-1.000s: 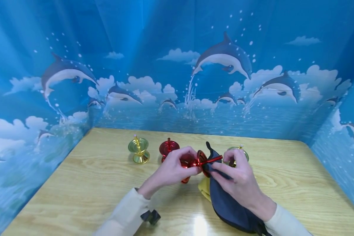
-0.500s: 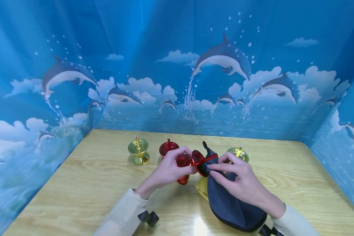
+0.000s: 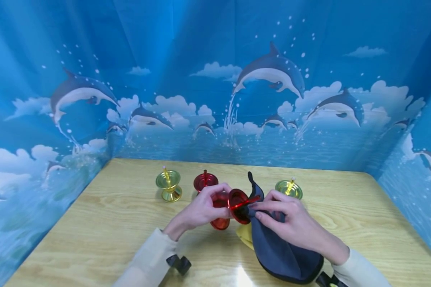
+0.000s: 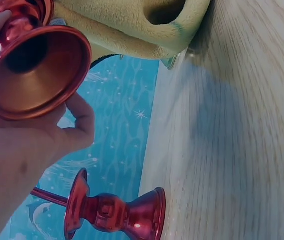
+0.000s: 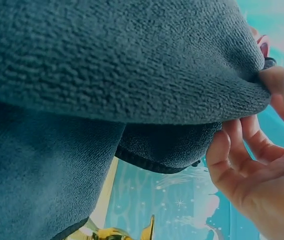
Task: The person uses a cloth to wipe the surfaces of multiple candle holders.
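Observation:
In the head view my left hand [image 3: 202,208] grips a shiny red candle holder [image 3: 220,224] by its stem. The holder is tilted, so its dish and thin red rod point right, and in the left wrist view its hollow base [image 4: 52,92] faces the camera. My right hand [image 3: 296,225] pinches a dark grey cloth [image 3: 273,255] between thumb and fingers, with the pinched part at the dish. A yellow side of the cloth [image 3: 245,236] shows beneath. Up close in the right wrist view, the fuzzy grey cloth [image 5: 132,65] hangs in folds from the fingertips.
Behind my hands stand a gold candle holder [image 3: 171,194] at left, another red one [image 3: 205,181] partly behind my left hand, and another gold one [image 3: 283,186] partly behind my right hand. The wooden table [image 3: 104,239] ends at a blue dolphin-print curtain [image 3: 186,103].
The held red candle holder has shifted a little left and down, and its dish has turned more toward the head camera. My right hand has kept the cloth at the dish.

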Demonstrator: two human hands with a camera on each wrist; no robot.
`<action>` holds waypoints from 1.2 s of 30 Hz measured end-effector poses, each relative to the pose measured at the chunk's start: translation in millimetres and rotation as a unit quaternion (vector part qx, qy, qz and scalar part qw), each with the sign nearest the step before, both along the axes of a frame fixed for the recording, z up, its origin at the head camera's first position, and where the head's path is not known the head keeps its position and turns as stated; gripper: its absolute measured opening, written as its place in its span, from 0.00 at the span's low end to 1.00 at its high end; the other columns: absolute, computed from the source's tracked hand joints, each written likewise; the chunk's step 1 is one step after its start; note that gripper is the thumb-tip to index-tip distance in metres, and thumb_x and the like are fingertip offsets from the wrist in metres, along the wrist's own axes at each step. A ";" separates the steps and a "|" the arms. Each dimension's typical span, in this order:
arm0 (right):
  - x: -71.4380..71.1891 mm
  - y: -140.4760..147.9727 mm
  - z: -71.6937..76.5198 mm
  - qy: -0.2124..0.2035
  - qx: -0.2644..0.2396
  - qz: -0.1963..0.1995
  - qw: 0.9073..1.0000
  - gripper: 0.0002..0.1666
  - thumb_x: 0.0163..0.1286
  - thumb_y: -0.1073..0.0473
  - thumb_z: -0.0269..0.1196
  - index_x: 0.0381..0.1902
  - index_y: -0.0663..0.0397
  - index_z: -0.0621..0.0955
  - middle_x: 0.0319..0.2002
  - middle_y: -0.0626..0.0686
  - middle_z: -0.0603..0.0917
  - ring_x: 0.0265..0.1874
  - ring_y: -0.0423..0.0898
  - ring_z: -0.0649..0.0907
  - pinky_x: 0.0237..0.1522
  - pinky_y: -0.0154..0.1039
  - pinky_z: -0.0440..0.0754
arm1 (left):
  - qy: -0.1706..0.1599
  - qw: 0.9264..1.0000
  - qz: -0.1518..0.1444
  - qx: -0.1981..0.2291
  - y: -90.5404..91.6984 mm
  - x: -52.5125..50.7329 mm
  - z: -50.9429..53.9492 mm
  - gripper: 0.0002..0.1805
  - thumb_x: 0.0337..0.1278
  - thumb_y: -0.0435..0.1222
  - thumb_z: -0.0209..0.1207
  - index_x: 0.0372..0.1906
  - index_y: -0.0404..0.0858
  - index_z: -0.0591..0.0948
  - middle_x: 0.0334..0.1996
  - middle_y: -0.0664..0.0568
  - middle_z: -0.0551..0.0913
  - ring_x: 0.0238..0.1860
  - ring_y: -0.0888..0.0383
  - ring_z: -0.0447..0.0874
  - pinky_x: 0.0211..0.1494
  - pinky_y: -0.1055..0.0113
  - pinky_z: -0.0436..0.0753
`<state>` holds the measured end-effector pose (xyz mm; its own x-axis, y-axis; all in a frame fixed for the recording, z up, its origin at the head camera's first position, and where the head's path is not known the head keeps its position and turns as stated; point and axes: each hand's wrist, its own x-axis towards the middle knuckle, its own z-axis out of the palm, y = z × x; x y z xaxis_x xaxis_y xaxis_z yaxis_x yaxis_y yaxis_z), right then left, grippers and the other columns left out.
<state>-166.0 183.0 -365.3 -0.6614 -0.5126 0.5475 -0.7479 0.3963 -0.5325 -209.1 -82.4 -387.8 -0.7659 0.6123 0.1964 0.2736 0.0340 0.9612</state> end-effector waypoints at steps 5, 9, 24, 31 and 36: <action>-1.9 -2.2 -1.3 -0.035 0.002 -0.018 0.999 0.14 0.67 0.63 0.70 0.44 0.36 0.88 0.34 0.38 0.78 0.23 0.31 0.73 0.22 0.30 0.73 | -0.006 1.000 -0.028 0.007 -2.2 -0.3 -1.6 0.14 0.57 0.29 0.64 0.48 0.32 0.78 0.47 0.33 0.88 0.44 0.62 0.88 0.50 0.64 0.86; -3.2 -3.6 -2.7 -0.076 -0.007 -0.011 0.997 0.13 0.66 0.63 0.70 0.43 0.37 0.87 0.33 0.39 0.78 0.23 0.34 0.76 0.23 0.33 0.77 | -0.008 0.999 -0.049 0.003 -5.4 -1.9 -4.1 0.15 0.56 0.28 0.65 0.48 0.33 0.79 0.46 0.34 0.87 0.44 0.63 0.87 0.51 0.65 0.85; -5.4 -6.6 -2.5 -0.107 -0.035 0.044 0.993 0.12 0.64 0.63 0.73 0.42 0.39 0.90 0.34 0.42 0.83 0.29 0.37 0.76 0.27 0.34 0.77 | 0.063 0.990 -0.122 -0.015 -10.3 -9.0 -8.6 0.16 0.48 0.28 0.69 0.45 0.32 0.81 0.42 0.34 0.86 0.41 0.66 0.84 0.49 0.68 0.85; -9.5 -9.2 -4.5 -0.061 -0.038 0.043 0.997 0.13 0.62 0.64 0.74 0.41 0.39 0.90 0.33 0.40 0.82 0.28 0.34 0.77 0.25 0.30 0.76 | 0.112 0.986 -0.107 -0.058 -9.2 -10.2 -0.1 0.16 0.50 0.34 0.73 0.46 0.41 0.84 0.41 0.48 0.88 0.39 0.66 0.82 0.44 0.68 0.84; -13.1 -9.7 -5.2 -0.042 -0.036 0.032 0.998 0.17 0.60 0.66 0.74 0.40 0.36 0.90 0.32 0.37 0.82 0.25 0.32 0.76 0.23 0.30 0.73 | 0.098 0.987 -0.101 -0.075 -6.5 -8.3 4.5 0.15 0.51 0.33 0.73 0.45 0.43 0.84 0.40 0.51 0.88 0.37 0.66 0.82 0.41 0.70 0.83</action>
